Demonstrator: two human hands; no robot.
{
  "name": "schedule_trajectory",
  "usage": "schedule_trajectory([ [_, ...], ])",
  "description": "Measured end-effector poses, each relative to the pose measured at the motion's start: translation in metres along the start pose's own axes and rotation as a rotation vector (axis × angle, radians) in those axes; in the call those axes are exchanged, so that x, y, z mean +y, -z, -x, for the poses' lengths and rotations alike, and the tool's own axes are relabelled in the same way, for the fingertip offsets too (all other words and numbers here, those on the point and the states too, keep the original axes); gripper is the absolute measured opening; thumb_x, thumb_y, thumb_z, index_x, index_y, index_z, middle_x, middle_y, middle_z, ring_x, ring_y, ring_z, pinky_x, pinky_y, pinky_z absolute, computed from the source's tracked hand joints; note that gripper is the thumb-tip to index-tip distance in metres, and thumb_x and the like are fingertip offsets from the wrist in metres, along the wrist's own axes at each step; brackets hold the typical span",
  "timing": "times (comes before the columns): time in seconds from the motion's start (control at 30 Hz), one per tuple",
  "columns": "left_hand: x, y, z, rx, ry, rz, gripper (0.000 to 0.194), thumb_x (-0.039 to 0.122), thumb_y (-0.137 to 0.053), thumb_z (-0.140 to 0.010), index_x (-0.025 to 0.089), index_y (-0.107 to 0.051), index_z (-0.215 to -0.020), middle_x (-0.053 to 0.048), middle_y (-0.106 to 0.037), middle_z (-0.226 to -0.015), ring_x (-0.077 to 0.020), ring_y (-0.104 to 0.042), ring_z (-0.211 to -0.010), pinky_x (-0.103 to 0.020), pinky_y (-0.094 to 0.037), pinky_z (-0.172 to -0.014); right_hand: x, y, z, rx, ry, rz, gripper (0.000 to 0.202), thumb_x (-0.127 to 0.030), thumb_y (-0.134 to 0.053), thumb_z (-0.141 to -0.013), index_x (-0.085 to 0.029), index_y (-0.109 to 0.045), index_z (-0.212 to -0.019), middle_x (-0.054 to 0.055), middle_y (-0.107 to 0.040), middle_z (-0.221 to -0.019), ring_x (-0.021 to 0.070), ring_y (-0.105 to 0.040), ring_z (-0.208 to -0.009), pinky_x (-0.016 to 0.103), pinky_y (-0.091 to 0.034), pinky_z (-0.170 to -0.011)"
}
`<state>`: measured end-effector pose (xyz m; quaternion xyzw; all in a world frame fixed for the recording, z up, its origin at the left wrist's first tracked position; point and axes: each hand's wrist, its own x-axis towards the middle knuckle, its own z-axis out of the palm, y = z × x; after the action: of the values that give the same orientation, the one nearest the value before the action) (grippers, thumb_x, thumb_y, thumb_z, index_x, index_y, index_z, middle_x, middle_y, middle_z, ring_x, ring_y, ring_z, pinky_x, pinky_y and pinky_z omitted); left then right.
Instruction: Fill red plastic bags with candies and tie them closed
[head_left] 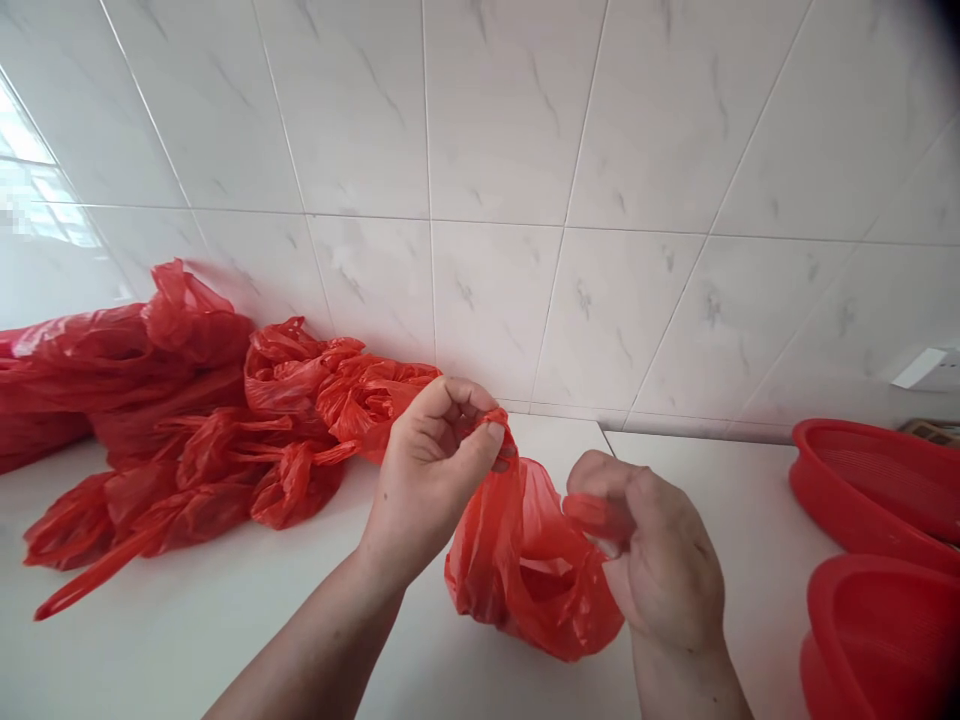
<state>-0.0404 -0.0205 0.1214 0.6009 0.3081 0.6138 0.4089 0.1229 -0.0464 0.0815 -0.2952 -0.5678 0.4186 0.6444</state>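
Observation:
A thin red plastic bag (540, 590) rests on the white tabletop, its mouth facing up between my hands. My left hand (442, 465) pinches one twisted handle of the bag between thumb and fingers. On the other side, my right hand (660, 550) is closed around the other handle, slightly smeared by motion. The bag's sides bulge a little; what lies inside cannot be made out. Just behind and left of my left hand sits a crumpled red plastic bag (375, 395).
More red plastic bags (202, 480) are heaped along the left, against the tiled wall (495, 150). Two red plastic baskets (832, 480) stand at the right edge. A white socket (930, 370) is on the wall above them. A seam runs through the white tabletop (720, 500).

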Motion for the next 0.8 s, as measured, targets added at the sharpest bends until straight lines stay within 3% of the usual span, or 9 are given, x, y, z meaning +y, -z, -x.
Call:
schedule_trajectory([
  [0.1, -0.006, 0.002, 0.003, -0.027, 0.01, -0.008, 0.009, 0.013, -0.059, -0.083, 0.021, -0.055, -0.085, 0.004, -0.058, -0.073, -0.0083, -0.058, -0.064, -0.022, -0.052, -0.063, 0.005, -0.006, -0.004, 0.049, -0.213, 0.012, 0.014, -0.037, -0.055, -0.088, -0.023, -0.059, -0.086, -0.007, -0.04, -0.056, 0.007, -0.033, -0.047, 0.02, -0.029, -0.045],
  [0.17, -0.014, 0.002, 0.006, -0.14, 0.048, -0.015, 0.008, 0.014, -0.06, -0.082, 0.021, -0.057, -0.086, 0.002, -0.058, -0.078, -0.0096, -0.058, -0.07, -0.022, -0.051, -0.065, 0.011, -0.008, -0.006, -0.008, -0.341, 0.064, 0.026, -0.037, -0.062, -0.082, -0.026, -0.057, -0.105, -0.008, -0.043, -0.058, 0.0077, -0.037, -0.05, 0.02, -0.033, -0.048],
  [0.23, -0.026, 0.003, 0.009, -0.221, 0.047, -0.04, 0.012, 0.016, -0.06, -0.084, 0.022, -0.057, -0.094, -0.002, -0.06, -0.091, -0.013, -0.06, -0.082, -0.026, -0.052, -0.07, 0.019, -0.009, -0.01, -0.115, -0.405, 0.152, 0.027, -0.042, -0.064, -0.079, -0.022, -0.061, -0.097, -0.006, -0.046, -0.061, 0.0093, -0.041, -0.055, 0.022, -0.036, -0.053],
  [0.3, -0.039, 0.006, 0.012, -0.18, -0.055, -0.153, 0.02, 0.019, -0.062, -0.083, 0.023, -0.055, -0.102, -0.004, -0.057, -0.101, -0.0165, -0.058, -0.094, -0.031, -0.052, -0.077, 0.026, -0.007, -0.014, -0.153, -0.438, 0.215, 0.029, -0.047, -0.062, -0.08, -0.018, -0.06, -0.077, -0.004, -0.046, -0.062, 0.0102, -0.041, -0.057, 0.024, -0.036, -0.054],
  [0.37, -0.053, 0.008, 0.017, -0.125, -0.221, -0.329, 0.03, 0.023, -0.07, -0.077, 0.024, -0.055, -0.103, -0.004, -0.055, -0.101, -0.0179, -0.055, -0.095, -0.032, -0.049, -0.079, 0.032, -0.004, -0.017, -0.114, -0.46, 0.234, 0.036, -0.05, -0.058, -0.082, -0.018, -0.054, -0.067, -0.004, -0.042, -0.059, 0.0098, -0.038, -0.055, 0.024, -0.034, -0.052],
  [0.5, -0.081, 0.01, 0.026, -0.269, -0.33, -0.587, 0.028, 0.02, -0.073, -0.074, 0.024, -0.061, -0.099, -0.003, -0.055, -0.092, -0.0164, -0.054, -0.083, -0.029, -0.046, -0.072, 0.042, 0.0, -0.02, -0.038, -0.434, 0.218, 0.041, -0.052, -0.054, -0.085, -0.019, -0.047, -0.062, -0.006, -0.036, -0.055, 0.0085, -0.034, -0.051, 0.022, -0.028, -0.046],
  [0.57, -0.09, 0.009, 0.029, -0.255, -0.267, -0.616, 0.007, 0.016, -0.062, -0.083, 0.022, -0.062, -0.085, -0.001, -0.055, -0.081, -0.0142, -0.052, -0.074, -0.027, -0.043, -0.067, 0.045, 0.005, -0.02, -0.04, -0.407, 0.232, 0.043, -0.053, -0.05, -0.087, -0.018, -0.049, -0.063, -0.005, -0.042, -0.053, 0.0081, -0.036, -0.046, 0.022, -0.027, -0.044],
  [0.7, -0.096, 0.007, 0.029, -0.123, -0.006, -0.447, 0.014, 0.022, -0.054, -0.088, 0.02, -0.054, -0.074, -0.004, -0.058, -0.09, -0.017, -0.055, -0.087, -0.029, -0.042, -0.076, 0.046, 0.024, -0.021, -0.32, -0.381, 0.204, 0.044, -0.054, -0.044, -0.09, -0.016, -0.067, -0.085, -0.001, -0.058, -0.062, 0.008, -0.042, -0.046, 0.024, -0.036, -0.05],
  [0.8, -0.098, 0.005, 0.029, -0.16, 0.214, -0.198, 0.02, 0.034, -0.047, -0.092, 0.02, -0.049, -0.077, -0.005, -0.059, -0.097, -0.0179, -0.055, -0.091, -0.029, -0.043, -0.078, 0.044, 0.038, -0.022, -0.494, -0.33, 0.186, 0.047, -0.052, -0.039, -0.093, -0.018, -0.071, -0.089, 0.0, -0.053, -0.067, 0.0112, -0.045, -0.059, 0.027, -0.039, -0.06],
])
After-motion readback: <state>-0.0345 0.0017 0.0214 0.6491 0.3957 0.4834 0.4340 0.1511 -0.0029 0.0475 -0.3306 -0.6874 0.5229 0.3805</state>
